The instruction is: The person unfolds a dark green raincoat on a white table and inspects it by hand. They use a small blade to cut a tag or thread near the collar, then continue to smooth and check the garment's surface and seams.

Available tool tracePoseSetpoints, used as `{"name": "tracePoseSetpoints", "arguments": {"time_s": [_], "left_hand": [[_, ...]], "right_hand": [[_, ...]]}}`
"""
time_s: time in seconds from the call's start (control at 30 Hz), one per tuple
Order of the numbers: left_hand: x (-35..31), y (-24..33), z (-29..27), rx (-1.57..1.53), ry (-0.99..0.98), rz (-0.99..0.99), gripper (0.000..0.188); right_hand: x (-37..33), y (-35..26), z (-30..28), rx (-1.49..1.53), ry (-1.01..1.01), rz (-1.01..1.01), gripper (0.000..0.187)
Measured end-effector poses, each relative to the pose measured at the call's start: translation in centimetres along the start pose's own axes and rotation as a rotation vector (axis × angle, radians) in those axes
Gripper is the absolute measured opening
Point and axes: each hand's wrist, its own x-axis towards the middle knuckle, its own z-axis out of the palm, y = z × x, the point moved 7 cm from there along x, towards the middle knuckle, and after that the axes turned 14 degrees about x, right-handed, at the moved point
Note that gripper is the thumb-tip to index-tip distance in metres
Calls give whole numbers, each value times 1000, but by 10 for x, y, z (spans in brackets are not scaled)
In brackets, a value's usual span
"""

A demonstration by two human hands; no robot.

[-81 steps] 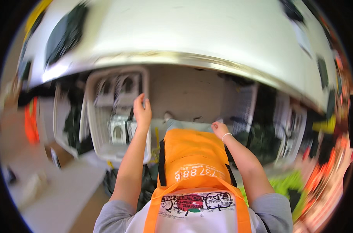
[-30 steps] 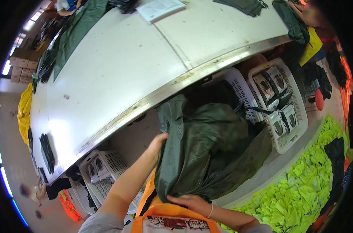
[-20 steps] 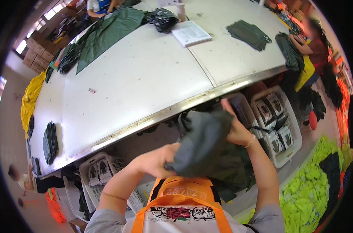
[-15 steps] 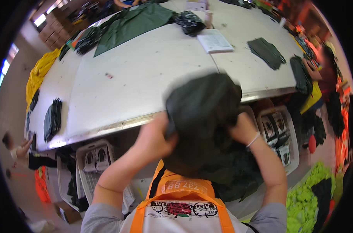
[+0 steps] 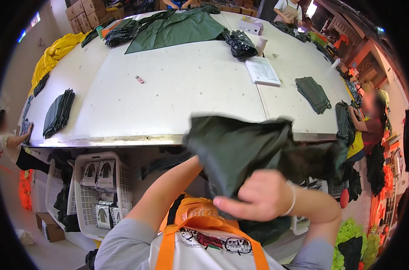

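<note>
A dark green, slightly shiny sheet of cloth hangs bunched and blurred in front of me, by the table's near edge. It trails off to the right and down over my lap. My right hand is closed against its near side, fingers curled and thumb pointing left. Behind the cloth's left part, my left forearm disappears, so the left hand and its fingers are hidden.
A wide white table bears a spread green sheet, folded dark stacks and a paper stack. Under it stands a white basket of packaged garments. Other people work at the left, right and far sides.
The cloth has swung from an upright bundle into a wider spread, reaching right. My right hand has moved left and down across its front; my left hand has gone behind it.
</note>
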Motion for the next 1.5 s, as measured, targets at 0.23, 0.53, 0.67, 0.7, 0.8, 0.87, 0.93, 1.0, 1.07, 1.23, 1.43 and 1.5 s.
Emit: {"name": "tracePoseSetpoints", "arguments": {"time_s": [0.23, 0.53, 0.67, 0.7, 0.8, 0.87, 0.93, 1.0, 1.07, 1.23, 1.43, 1.5], "left_hand": [[-20, 173, -9, 483, 620, 788, 21], [-62, 287, -39, 328, 789, 1407, 23], [-95, 305, 25, 545, 998, 1560, 26], [-101, 302, 39, 654, 926, 1620, 26], [-114, 285, 75, 911, 702, 1733, 25], [-119, 278, 99, 892, 471, 1778, 21], [-122, 279, 107, 1017, 85, 1769, 20], [-117, 274, 104, 1129, 315, 1836, 22], [-97, 279, 93, 1301, 476, 1658, 20], [-13, 266, 19, 1498, 911, 843, 17], [-60, 277, 16, 1227, 936, 1031, 27], [-61, 266, 6, 1169, 943, 1029, 31]], "right_hand": [[-152, 28, 87, 350, -517, 1053, 65], [-143, 25, 6, -399, 175, 547, 47], [-141, 58, -23, -93, 450, 813, 45], [-148, 82, -43, 73, 749, 861, 45], [-114, 170, -26, 1025, 775, 1163, 70], [-91, 207, 26, 1543, 667, 1250, 81], [-43, 198, 15, 1312, 646, 1075, 53], [-45, 221, -15, 902, 481, 1010, 34], [-69, 237, -61, 1100, 1277, 1040, 25], [46, 121, -53, -428, 602, 309, 23], [21, 64, 12, 935, 327, 180, 21], [-54, 84, -5, 359, 753, 304, 40]]}}
